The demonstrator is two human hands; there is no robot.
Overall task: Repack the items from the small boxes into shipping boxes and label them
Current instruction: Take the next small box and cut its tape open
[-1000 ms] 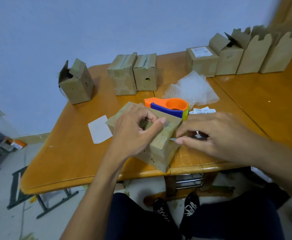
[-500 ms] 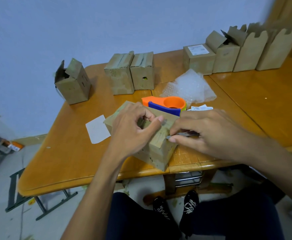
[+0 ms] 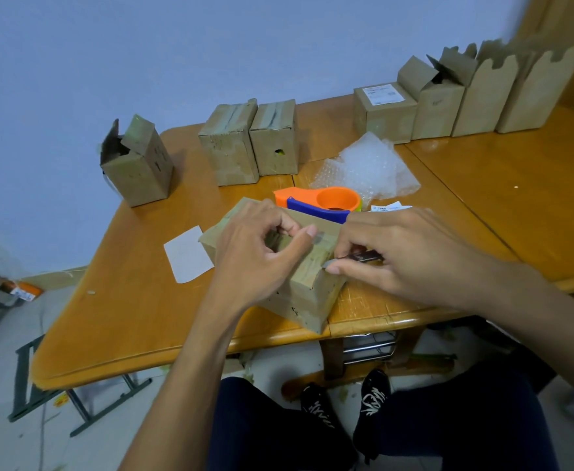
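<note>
Boxes (image 3: pixel 316 290) eight, knife (image 3: pixel 363 256) one

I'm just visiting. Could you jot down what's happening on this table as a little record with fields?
Left hand: grips the top of the taped box near the table's front edge
Right hand: pinches a small cutter, tip at the box's upper edge
Behind the box: orange and blue tape dispenser, bubble wrap
Left of the box: white paper slip
Back of table: more cardboard boxes, some open, one labelled box shut
</note>
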